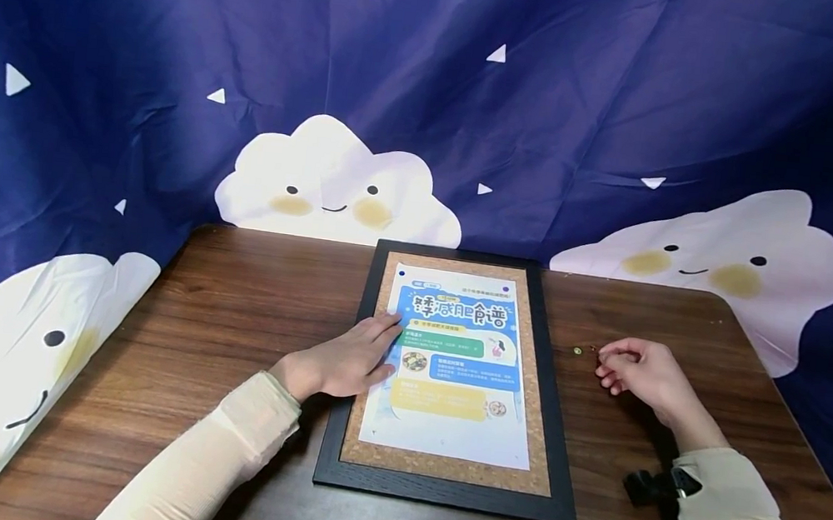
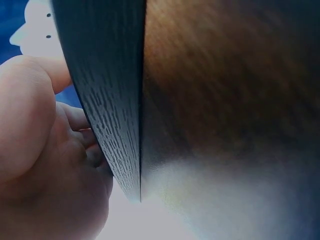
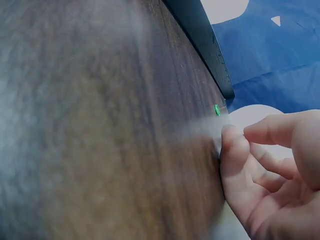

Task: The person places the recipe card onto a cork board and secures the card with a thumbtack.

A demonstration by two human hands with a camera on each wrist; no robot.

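A printed sheet (image 1: 448, 430) with coloured text boxes lies on a black-framed cork board (image 1: 452, 474). Blue thumbtacks (image 1: 506, 289) mark its two upper corners. My left hand (image 1: 347, 358) rests with straight fingers over the board's left side, fingertips on the sheet; the left wrist view shows its palm beside the black frame edge (image 2: 100, 95). Right of the board lies a green thumbtack (image 1: 577, 351). Close to it, my right hand (image 1: 635, 369) brings thumb and index fingertips together at a tiny reddish piece (image 1: 593, 348). I cannot tell whether they pinch it.
The brown wooden table (image 1: 255, 295) extends on both sides of the board. A dark blue curtain (image 1: 405, 66) with smiling clouds hangs behind and around it. A black strap device (image 1: 654, 486) sits at the right wrist.
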